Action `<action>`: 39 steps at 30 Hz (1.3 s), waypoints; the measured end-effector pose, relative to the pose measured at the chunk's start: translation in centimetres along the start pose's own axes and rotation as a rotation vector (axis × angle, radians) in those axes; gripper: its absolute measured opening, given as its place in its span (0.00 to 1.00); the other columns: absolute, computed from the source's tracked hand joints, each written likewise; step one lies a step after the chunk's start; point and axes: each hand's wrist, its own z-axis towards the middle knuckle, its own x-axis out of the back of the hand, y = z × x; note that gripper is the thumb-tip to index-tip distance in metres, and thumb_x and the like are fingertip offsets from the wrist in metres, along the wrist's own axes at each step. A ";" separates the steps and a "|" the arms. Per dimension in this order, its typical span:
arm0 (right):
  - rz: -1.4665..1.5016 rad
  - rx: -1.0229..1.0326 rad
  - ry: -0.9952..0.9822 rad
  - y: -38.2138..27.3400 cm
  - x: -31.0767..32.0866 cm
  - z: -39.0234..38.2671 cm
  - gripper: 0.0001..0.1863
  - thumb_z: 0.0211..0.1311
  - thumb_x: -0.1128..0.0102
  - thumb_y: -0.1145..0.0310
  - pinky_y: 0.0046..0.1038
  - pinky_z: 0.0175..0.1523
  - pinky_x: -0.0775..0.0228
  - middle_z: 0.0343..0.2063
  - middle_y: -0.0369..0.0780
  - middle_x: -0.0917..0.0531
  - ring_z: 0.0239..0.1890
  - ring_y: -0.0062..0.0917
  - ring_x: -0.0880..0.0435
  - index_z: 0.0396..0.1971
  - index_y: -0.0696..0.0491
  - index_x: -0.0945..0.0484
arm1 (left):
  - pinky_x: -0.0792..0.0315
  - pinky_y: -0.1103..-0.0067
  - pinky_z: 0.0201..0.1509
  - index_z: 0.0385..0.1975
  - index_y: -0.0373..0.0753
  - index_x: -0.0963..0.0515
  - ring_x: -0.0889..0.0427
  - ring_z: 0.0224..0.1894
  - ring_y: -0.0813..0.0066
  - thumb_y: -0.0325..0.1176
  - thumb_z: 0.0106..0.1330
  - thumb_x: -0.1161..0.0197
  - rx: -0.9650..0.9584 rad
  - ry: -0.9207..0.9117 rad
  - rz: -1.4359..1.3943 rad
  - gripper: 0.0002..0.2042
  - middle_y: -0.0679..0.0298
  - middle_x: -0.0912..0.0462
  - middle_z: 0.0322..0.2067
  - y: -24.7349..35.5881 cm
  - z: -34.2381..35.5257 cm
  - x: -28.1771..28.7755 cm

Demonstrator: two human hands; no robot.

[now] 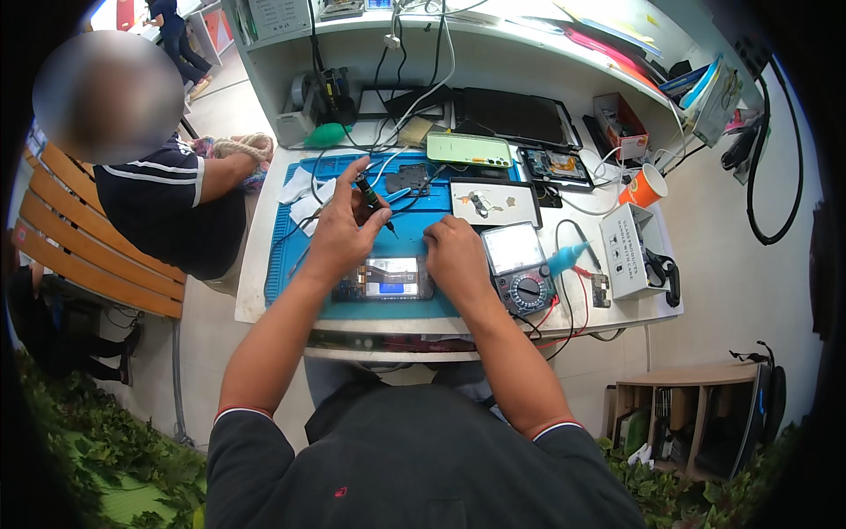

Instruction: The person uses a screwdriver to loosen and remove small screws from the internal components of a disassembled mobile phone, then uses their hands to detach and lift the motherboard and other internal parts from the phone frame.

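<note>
A small dark-handled screwdriver (374,196) is gripped between the fingers of my left hand (345,227), its thin tip pointing down above the blue mat (352,310). Below it lies an opened smartphone (392,277) with its inner parts showing. My right hand (455,256) is just beyond the phone's right end, fingers curled and pinched together. Whatever those fingertips may hold is hidden or too small to make out. Farther back on the mat are a dark phone part (409,180) and white tissue (307,201).
An analog multimeter (527,286) with red and black leads stands right of my right hand. Behind are a light green phone back (467,150), a white tray (493,204) and another opened device (557,166). An orange cup (645,187) and white box (627,251) stand right. Someone sits left (176,203).
</note>
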 end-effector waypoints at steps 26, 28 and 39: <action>0.192 0.079 0.069 -1.6 4.3 -8.5 0.19 0.73 0.30 0.79 0.47 0.66 0.18 0.53 0.50 0.12 0.59 0.51 0.13 0.61 0.63 0.13 | 0.09 0.76 0.51 0.89 0.35 0.47 0.07 0.44 0.75 0.25 0.80 0.24 0.207 0.069 -0.468 0.44 0.57 0.08 0.45 -0.7 -1.7 0.0; 0.184 0.132 0.044 -1.8 4.4 -9.5 0.17 0.71 0.28 0.80 0.47 0.68 0.18 0.52 0.49 0.12 0.61 0.50 0.13 0.58 0.63 0.12 | 0.09 0.76 0.52 0.89 0.35 0.49 0.07 0.45 0.74 0.24 0.81 0.25 0.271 0.058 -0.516 0.45 0.57 0.08 0.47 -0.1 -2.5 -0.4; 0.167 0.201 0.049 -1.3 3.8 -9.6 0.15 0.64 0.24 0.81 0.48 0.73 0.17 0.48 0.47 0.12 0.60 0.47 0.12 0.51 0.63 0.10 | 0.03 0.69 0.49 0.91 0.39 0.55 0.05 0.47 0.66 0.24 0.80 0.27 0.409 -0.029 -0.579 0.48 0.52 0.12 0.55 1.2 -3.3 -2.4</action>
